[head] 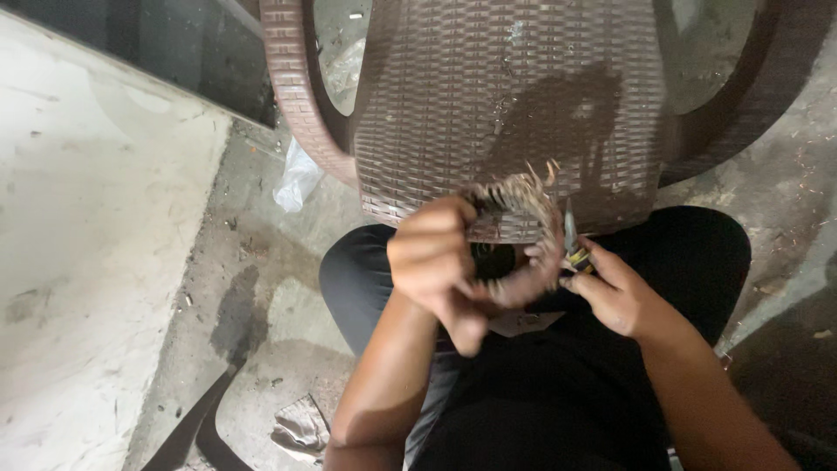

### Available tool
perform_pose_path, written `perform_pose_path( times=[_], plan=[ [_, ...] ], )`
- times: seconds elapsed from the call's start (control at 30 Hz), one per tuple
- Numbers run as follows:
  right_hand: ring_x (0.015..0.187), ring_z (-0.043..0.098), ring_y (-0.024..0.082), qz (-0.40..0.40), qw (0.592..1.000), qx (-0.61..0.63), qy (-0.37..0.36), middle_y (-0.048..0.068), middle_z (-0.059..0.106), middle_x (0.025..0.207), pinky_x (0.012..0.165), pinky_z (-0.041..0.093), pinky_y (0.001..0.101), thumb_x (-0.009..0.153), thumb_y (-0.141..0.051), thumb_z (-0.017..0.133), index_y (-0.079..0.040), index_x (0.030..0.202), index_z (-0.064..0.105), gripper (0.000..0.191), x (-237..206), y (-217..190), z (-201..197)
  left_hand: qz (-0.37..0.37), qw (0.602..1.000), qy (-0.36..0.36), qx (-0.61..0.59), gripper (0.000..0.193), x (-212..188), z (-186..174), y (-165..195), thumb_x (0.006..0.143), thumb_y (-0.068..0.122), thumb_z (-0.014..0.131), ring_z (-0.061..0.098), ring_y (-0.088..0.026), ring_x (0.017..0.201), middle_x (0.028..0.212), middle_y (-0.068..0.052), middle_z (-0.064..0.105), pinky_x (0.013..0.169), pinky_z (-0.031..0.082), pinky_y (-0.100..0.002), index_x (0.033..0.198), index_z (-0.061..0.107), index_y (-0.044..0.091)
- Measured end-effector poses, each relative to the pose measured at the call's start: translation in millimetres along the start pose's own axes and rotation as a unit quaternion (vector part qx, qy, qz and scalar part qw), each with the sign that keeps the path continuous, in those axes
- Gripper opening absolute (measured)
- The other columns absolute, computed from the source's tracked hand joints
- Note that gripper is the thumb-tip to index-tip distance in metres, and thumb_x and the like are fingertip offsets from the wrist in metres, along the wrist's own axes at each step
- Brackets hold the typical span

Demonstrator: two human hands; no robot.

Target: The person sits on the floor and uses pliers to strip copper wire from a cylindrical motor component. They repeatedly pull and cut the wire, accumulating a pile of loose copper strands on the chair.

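A curved, ring-like bundle of frayed, bristly fibres [523, 235] is held up over the lap, just near of the front edge of a brown woven-pattern plastic chair [488, 96]. It is gripped at its left end by the left hand [436, 266], which is closed tightly around it, with the loose spiky ends fanning out at the far side. At its right side a small tool with a thin metal blade and a yellow-and-black handle [573, 249] is pinched in the right hand [615, 296], the blade pointing up beside the bundle. Because the blade is kept so near the fingers of the gripping hand, a slip could be judged likely to nick them; the motion blur suggests unsteady handling. The stiff fibre ends could also prick the palm, or strands could be shed onto the dusty concrete floor [261, 279], where a crumpled scrap [301, 427] and a white plastic bag [296, 174] lie well apart
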State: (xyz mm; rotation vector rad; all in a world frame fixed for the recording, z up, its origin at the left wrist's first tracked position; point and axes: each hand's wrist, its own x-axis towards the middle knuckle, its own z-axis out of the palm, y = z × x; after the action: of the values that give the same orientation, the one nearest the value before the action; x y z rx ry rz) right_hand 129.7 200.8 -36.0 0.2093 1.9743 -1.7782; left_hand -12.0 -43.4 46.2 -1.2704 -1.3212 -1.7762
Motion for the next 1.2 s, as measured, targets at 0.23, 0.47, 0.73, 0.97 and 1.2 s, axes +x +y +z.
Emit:
perform_pose_path(
  times=[0.23,0.47,0.73,0.97,1.2],
  plan=[
    [0.119,0.064,0.023,-0.088,0.981,0.168,-0.047,0.011,0.066,0.13,0.101,0.055,0.0403,0.094,-0.005,0.05,0.001,0.143,0.05,0.049,-8,-23,13,0.099,0.993,-0.047,-0.052,0.058,53,9,31,0.094,0.047,0.065,0.036,-0.018,0.047,0.051,0.0,0.037,0.049,0.042,-0.033,0.057,0.049,0.005],
    [0.111,0.068,0.022,-0.087,0.986,0.14,-0.032,0.011,0.071,0.12,0.097,0.058,0.0404,0.092,-0.003,0.055,-0.001,0.13,0.061,0.038,-13,-54,19,0.091,0.991,-0.065,-0.067,0.059,67,9,50,0.097,0.048,0.064,0.039,-0.019,0.049,0.053,0.0,0.038,0.052,0.044,-0.034,0.059,0.051,0.004],
    [0.109,0.07,0.022,-0.112,0.986,0.118,-0.027,0.011,0.073,0.117,0.097,0.058,0.0394,0.09,-0.001,0.053,-0.001,0.125,0.065,0.038,-18,-65,24,0.101,0.99,-0.039,-0.087,0.06,71,13,52,0.094,0.049,0.064,0.038,-0.017,0.047,0.051,0.001,0.036,0.051,0.044,-0.032,0.058,0.051,0.004],
    [0.129,0.056,0.022,-0.107,0.945,0.296,-0.092,0.009,0.058,0.138,0.106,0.05,0.0425,0.079,0.003,0.054,-0.008,0.145,0.043,0.068,-12,-41,12,-0.105,0.991,-0.01,-0.086,0.06,58,6,54,0.099,0.05,0.059,0.04,-0.019,0.05,0.053,-0.001,0.042,0.053,0.04,-0.037,0.058,0.046,0.009],
    [0.125,0.06,0.02,-0.035,0.998,0.044,0.041,0.011,0.064,0.133,0.104,0.049,0.0388,0.086,0.004,0.044,-0.003,0.138,0.051,0.053,-5,-22,1,-0.518,0.853,0.059,-0.003,0.053,8,0,3,0.107,0.034,0.058,0.036,-0.009,0.063,0.065,0.003,0.04,0.058,0.03,-0.031,0.068,0.041,0.004]
  ],
)
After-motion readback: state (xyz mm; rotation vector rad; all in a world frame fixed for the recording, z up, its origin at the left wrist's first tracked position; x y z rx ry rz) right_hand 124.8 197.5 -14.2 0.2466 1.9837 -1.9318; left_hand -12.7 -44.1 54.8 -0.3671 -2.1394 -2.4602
